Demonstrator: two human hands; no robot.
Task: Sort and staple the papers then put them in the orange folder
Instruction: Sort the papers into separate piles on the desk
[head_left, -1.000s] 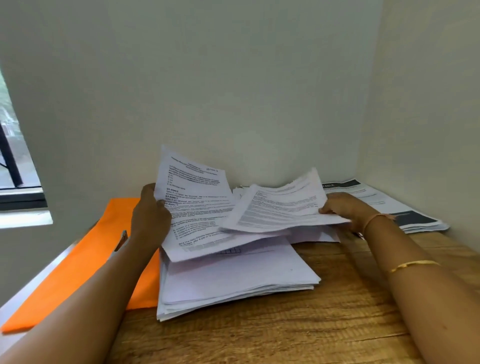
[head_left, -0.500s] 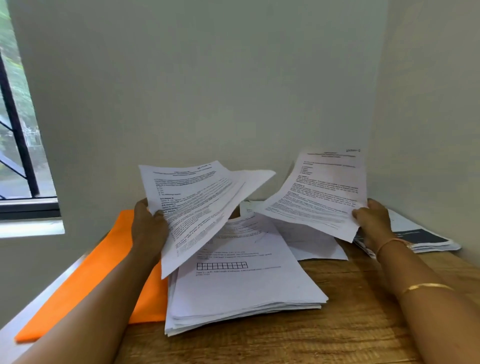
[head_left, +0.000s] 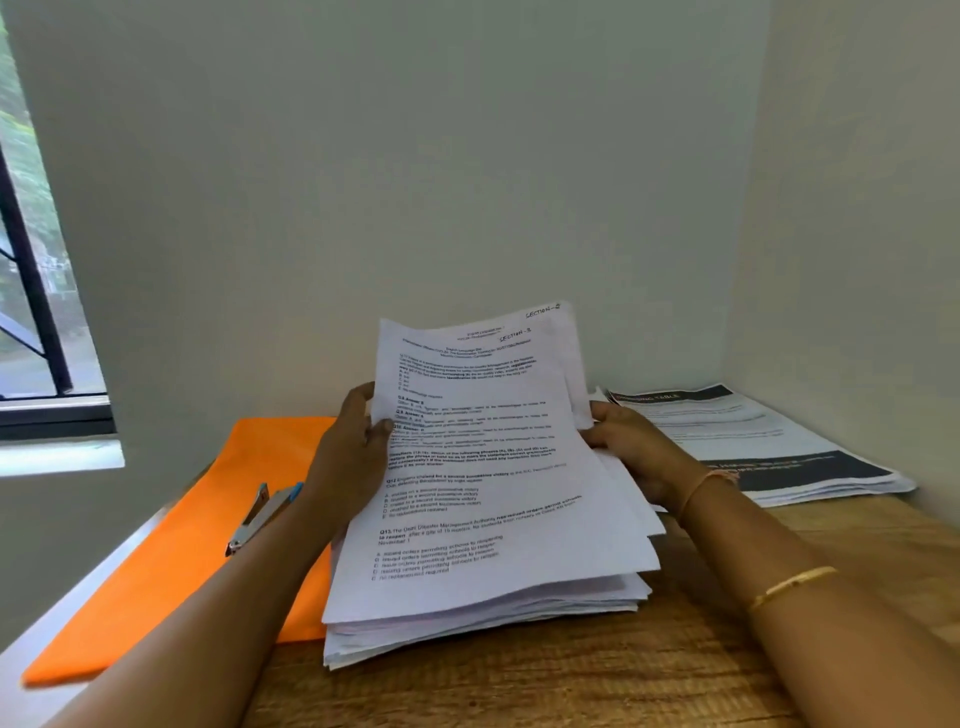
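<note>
The papers (head_left: 483, 467) you see are white with lines of black print and a few bold black headings, and the folder (head_left: 208, 519) is plain bright orange. The stapler (head_left: 264, 517) is silver with a light blue tip. The table (head_left: 571, 686) is warm brown wood grain, the far stack (head_left: 769, 441) white crossed by black bands, your bangle (head_left: 795, 584) gold.

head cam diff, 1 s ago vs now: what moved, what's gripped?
The left hand and right hand each held a separate sheaf, well apart. They have now swung them together into one bundle, gripped from both sides and tilted up over the stack. Nothing was let go. The folder, the stapler on it, the stack and the prints on the right stayed put.
</note>
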